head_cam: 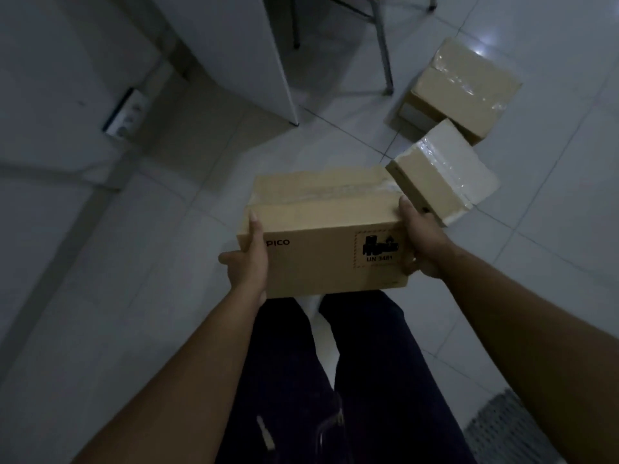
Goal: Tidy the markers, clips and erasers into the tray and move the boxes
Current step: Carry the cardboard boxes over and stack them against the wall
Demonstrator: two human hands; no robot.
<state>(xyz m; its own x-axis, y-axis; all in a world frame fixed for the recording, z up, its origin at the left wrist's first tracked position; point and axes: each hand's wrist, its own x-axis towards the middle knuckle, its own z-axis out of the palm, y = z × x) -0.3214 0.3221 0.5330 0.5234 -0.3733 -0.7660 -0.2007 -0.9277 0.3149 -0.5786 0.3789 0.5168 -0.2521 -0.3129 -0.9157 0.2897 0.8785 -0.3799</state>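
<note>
Both hands, left hand [246, 262] and right hand [423, 244], grip box [321, 236] printed "PICO", "UN 3481".

A taped brown PICO box [321, 229] is sitting level at frame centre. Right of it a smaller taped box [442, 172] is tilting; a third box [464, 90] is lying on the floor, upper right.
</note>
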